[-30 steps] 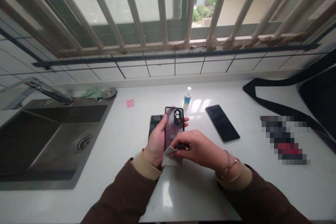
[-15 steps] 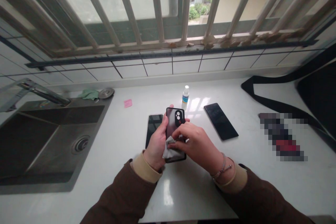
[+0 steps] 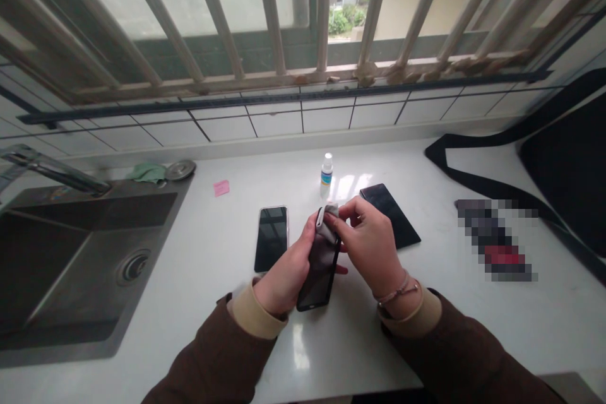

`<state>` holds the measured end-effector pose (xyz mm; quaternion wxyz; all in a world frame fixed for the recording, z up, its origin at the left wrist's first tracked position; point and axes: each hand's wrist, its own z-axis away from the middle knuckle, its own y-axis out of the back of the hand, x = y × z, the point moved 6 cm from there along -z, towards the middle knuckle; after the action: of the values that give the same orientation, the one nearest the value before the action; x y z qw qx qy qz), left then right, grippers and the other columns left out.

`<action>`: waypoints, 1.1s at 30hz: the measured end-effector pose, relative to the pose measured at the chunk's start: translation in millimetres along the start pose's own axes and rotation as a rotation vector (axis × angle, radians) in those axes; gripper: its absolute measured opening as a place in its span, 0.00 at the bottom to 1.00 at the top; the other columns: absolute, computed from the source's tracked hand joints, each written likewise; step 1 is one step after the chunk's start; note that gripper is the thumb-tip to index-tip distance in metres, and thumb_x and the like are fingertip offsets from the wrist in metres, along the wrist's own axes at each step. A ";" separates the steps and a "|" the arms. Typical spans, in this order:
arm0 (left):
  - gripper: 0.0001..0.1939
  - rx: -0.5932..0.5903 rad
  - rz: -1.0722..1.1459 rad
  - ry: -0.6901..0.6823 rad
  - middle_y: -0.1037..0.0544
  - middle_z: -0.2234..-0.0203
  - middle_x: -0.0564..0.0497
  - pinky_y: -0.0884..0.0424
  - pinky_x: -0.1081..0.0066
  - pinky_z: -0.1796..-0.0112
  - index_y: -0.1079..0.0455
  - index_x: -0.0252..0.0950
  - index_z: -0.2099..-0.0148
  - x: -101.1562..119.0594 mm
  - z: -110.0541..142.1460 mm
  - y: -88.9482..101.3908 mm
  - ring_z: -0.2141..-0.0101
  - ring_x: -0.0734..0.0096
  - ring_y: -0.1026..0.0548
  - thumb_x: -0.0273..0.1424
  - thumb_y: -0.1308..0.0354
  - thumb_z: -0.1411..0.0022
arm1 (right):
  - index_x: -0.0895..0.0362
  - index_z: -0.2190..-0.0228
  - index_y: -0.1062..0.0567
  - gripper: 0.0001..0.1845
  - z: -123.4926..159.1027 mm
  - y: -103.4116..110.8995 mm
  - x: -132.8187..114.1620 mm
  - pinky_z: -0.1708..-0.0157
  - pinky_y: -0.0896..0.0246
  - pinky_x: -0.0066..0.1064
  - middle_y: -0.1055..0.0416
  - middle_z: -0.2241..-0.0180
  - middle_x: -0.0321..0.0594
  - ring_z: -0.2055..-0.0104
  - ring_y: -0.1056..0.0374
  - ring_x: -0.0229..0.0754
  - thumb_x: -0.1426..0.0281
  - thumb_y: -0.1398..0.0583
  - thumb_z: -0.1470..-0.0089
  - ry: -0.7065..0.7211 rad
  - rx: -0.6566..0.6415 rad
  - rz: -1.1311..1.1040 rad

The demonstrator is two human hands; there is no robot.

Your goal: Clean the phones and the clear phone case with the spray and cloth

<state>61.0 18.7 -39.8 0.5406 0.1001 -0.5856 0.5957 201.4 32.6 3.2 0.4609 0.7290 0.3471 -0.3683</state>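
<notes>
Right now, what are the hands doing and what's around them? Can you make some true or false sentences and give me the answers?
The left hand holds a phone. True.
A gray cloth covers the top of that phone, and the right hand pinches it. True.
The pink note is inside the sink. False: it sits on the counter beside the sink.
The small bottle lies on its side. False: it stands upright.
The bracelet is on the left wrist. False: it is on the right wrist.
</notes>
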 end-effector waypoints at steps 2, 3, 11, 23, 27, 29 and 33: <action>0.28 0.012 -0.048 -0.021 0.22 0.39 0.43 0.16 0.59 0.54 0.33 0.48 0.28 -1.5 0.0 1.4 0.45 0.52 0.19 0.51 0.49 0.22 | 0.52 0.71 0.25 0.14 -0.4 -0.2 5.5 0.71 0.38 0.33 0.29 0.76 0.31 0.74 0.34 0.39 0.61 0.29 0.39 -0.068 0.000 -0.030; 0.27 0.021 -0.067 -0.046 0.22 0.39 0.43 0.17 0.59 0.53 0.32 0.47 0.29 -1.0 0.0 2.2 0.45 0.53 0.19 0.51 0.48 0.23 | 0.52 0.71 0.25 0.15 -0.4 -0.7 7.5 0.72 0.39 0.33 0.29 0.76 0.31 0.74 0.34 0.39 0.59 0.29 0.39 -0.093 -0.005 -0.040; 0.28 0.058 -0.146 -0.205 0.25 0.36 0.44 0.18 0.54 0.50 0.39 0.52 0.26 13.4 2.9 2.3 0.45 0.53 0.20 0.50 0.49 0.22 | 0.52 0.72 0.31 0.22 -4.7 -7.8 23.3 0.76 0.36 0.32 0.28 0.75 0.33 0.76 0.27 0.42 0.52 0.30 0.42 -0.300 -0.070 -0.220; 0.27 0.182 -0.053 -0.356 0.30 0.30 0.49 0.40 0.59 0.30 0.38 0.52 0.25 23.2 0.3 18.0 0.30 0.60 0.33 0.47 0.46 0.22 | 0.53 0.74 0.31 0.18 -6.6 -24.2 19.2 0.72 0.42 0.32 0.29 0.76 0.33 0.72 0.33 0.40 0.63 0.29 0.41 -0.147 -0.257 -0.084; 0.28 0.172 -0.020 -0.325 0.26 0.32 0.48 0.40 0.60 0.29 0.36 0.52 0.26 23.9 0.0 16.8 0.31 0.61 0.31 0.47 0.44 0.23 | 0.53 0.73 0.31 0.18 -5.3 -26.0 15.7 0.71 0.40 0.32 0.29 0.74 0.33 0.71 0.33 0.40 0.64 0.29 0.41 -0.087 -0.255 -0.121; 0.29 0.153 0.007 -0.295 0.25 0.33 0.48 0.36 0.58 0.31 0.38 0.52 0.25 22.6 -0.4 14.9 0.33 0.59 0.28 0.48 0.45 0.23 | 0.53 0.73 0.31 0.18 -4.1 -27.6 17.0 0.73 0.38 0.31 0.29 0.74 0.33 0.71 0.32 0.40 0.62 0.29 0.41 -0.102 -0.268 -0.188; 0.30 0.090 -0.034 -0.210 0.26 0.33 0.45 0.22 0.53 0.43 0.39 0.54 0.25 17.7 -1.1 12.0 0.44 0.55 0.19 0.50 0.46 0.23 | 0.53 0.71 0.29 0.16 -5.7 -21.6 20.6 0.73 0.38 0.31 0.30 0.73 0.32 0.72 0.33 0.40 0.62 0.29 0.40 -0.115 -0.183 -0.184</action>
<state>45.4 32.2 -33.9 0.4812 0.1959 -0.6098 0.5986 194.5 48.5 -21.8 0.5087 0.6267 0.4177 -0.4170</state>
